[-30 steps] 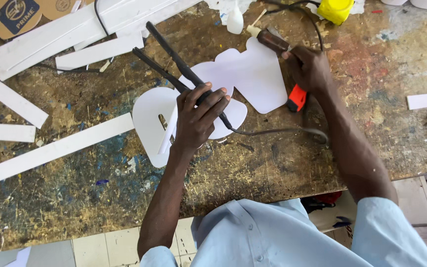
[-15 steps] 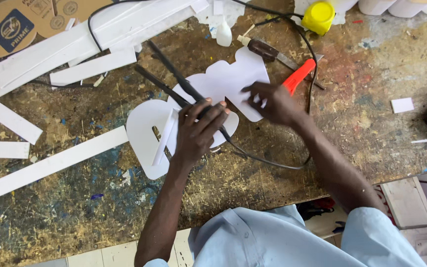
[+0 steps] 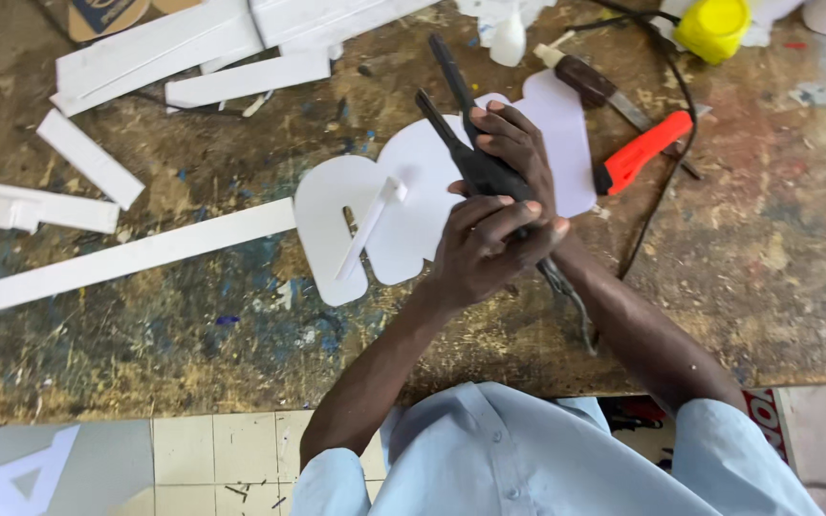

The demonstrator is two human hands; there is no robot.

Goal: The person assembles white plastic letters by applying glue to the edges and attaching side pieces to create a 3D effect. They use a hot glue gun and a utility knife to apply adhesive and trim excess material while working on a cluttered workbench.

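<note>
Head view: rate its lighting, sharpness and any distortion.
Head view: even, soft daylight with only faint shadows under the white cutout; no glare. Both hands, left hand and right hand, and the black pliers look sharp, without motion blur. The long white strip bows slightly, suggesting mild wide-angle distortion.

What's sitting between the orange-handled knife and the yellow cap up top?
In the head view, a black cable runs between the orange-handled knife and yellow cap, over bare worn benchtop.
</note>
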